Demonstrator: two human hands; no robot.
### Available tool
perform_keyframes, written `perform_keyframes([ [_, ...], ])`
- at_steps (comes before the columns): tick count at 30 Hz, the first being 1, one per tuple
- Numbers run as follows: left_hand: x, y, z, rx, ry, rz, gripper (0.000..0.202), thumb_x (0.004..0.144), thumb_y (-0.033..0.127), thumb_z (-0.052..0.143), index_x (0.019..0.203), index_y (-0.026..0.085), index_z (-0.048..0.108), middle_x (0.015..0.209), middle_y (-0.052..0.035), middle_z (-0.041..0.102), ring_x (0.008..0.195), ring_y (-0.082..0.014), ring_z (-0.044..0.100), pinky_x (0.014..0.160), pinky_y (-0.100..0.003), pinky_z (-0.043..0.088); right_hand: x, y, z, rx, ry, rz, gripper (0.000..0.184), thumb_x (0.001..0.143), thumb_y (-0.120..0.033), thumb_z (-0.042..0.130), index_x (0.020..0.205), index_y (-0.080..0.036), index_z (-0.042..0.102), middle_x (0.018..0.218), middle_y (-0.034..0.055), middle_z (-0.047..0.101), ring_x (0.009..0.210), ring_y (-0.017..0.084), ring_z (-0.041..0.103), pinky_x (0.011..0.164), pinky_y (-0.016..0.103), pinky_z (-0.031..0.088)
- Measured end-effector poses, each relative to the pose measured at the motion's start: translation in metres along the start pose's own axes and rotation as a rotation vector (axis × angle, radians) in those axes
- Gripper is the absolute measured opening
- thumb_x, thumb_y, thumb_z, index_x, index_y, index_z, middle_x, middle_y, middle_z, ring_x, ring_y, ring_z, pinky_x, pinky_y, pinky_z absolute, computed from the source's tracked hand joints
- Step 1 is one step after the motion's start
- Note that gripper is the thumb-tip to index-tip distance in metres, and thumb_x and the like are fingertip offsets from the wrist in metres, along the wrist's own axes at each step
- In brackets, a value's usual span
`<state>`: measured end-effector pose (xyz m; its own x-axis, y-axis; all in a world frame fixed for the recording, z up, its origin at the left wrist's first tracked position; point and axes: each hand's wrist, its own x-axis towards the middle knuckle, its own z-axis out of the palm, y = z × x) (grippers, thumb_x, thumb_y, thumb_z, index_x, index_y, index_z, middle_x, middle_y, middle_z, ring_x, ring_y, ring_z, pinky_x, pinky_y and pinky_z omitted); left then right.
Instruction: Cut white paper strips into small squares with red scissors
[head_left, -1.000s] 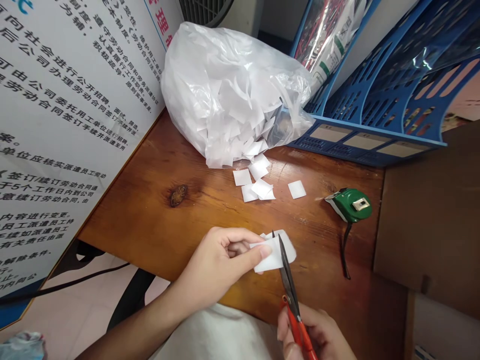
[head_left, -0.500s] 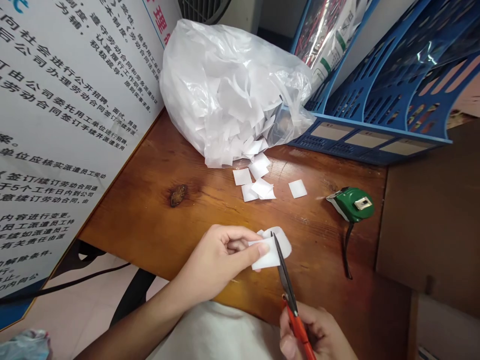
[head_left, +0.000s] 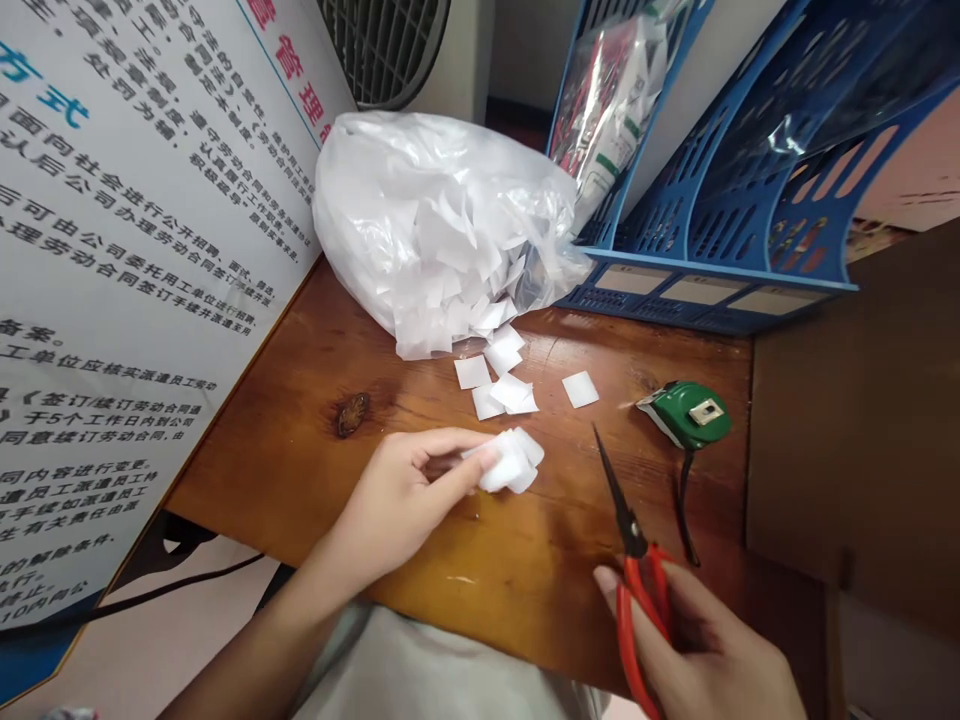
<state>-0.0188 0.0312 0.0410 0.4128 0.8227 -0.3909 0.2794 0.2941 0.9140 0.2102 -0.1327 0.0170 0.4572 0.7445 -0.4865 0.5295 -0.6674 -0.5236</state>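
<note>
Between thumb and fingers, my left hand (head_left: pixel 405 500) pinches several small white pieces of paper (head_left: pixel 514 462) above the wooden table (head_left: pixel 300 440). My right hand (head_left: pixel 705 640) grips red-handled scissors (head_left: pixel 630 540) by the handles, their dark blades together and pointing up and away, apart from the paper. Beyond my left hand lie loose white paper squares (head_left: pixel 512 393), and one single square (head_left: pixel 580 389) is off to their right. A clear plastic bag (head_left: pixel 375 200) full of cut white paper lies on its side behind them, its mouth towards the squares.
A green tape measure (head_left: pixel 694 413) with a black strap lies at the right. Behind it stands a blue file rack (head_left: pixel 675 260) holding plastic-wrapped items. A printed board (head_left: pixel 150 250) leans along the left, and a fan (head_left: pixel 386 50) is at the back.
The scissors have moved from the paper's edge down and to the right, and their blades have come together. My left hand has drawn the paper slightly left. The camera view has shifted.
</note>
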Motion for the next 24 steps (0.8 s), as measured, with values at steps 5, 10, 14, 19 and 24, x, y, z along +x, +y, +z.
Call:
perform_keyframes([
  [5,0.015,-0.007,-0.01,0.066,0.028,0.088,0.025,0.098,0.036,0.061,0.113,0.019,0.071,0.101,-0.0046,0.076,0.089,-0.0185,0.071,0.078,-0.026,0.056,0.025,0.005,-0.001,-0.229,0.343,-0.173,0.045,0.083,-0.064,0.061,0.1,-0.024,0.072,0.086,0.0066,0.077,0.063,0.027,0.07,0.054,0.033,0.046],
  [10,0.024,-0.008,-0.011,0.187,0.104,0.125,0.02,0.097,0.037,0.061,0.104,0.019,0.062,0.087,-0.0028,0.074,0.08,-0.019,0.07,0.069,-0.025,0.053,0.033,-0.004,0.009,-0.315,0.476,-0.39,0.044,0.095,-0.056,0.054,0.106,-0.017,0.071,0.092,0.0089,0.072,0.073,0.024,0.068,0.064,0.033,0.046],
  [14,0.025,-0.001,-0.013,0.328,0.102,0.163,0.017,0.101,0.037,0.054,0.101,0.02,0.057,0.089,-0.0026,0.071,0.082,-0.0189,0.069,0.064,-0.023,0.047,0.032,-0.031,0.007,-0.325,0.593,-0.462,0.039,0.095,-0.051,0.056,0.104,-0.018,0.073,0.099,0.0107,0.069,0.086,0.027,0.061,0.075,0.037,0.044],
  [19,0.03,0.01,-0.015,0.451,0.12,0.349,0.016,0.101,0.033,0.052,0.099,0.019,0.06,0.135,-0.0096,0.057,0.116,-0.0228,0.059,0.075,-0.024,0.048,0.046,-0.077,0.019,-0.074,0.328,-0.573,0.033,0.093,-0.044,0.063,0.114,-0.02,0.071,0.074,0.001,0.06,0.066,0.017,0.056,0.064,0.028,0.04],
  [24,0.032,0.015,-0.017,0.497,0.155,0.304,0.017,0.103,0.034,0.049,0.102,0.019,0.057,0.099,-0.0024,0.067,0.074,-0.0141,0.06,0.063,-0.024,0.042,0.07,-0.092,0.038,-0.217,0.179,-0.534,0.023,0.097,-0.037,0.055,0.094,-0.023,0.073,0.063,-0.0002,0.064,0.054,0.016,0.055,0.055,0.029,0.024],
])
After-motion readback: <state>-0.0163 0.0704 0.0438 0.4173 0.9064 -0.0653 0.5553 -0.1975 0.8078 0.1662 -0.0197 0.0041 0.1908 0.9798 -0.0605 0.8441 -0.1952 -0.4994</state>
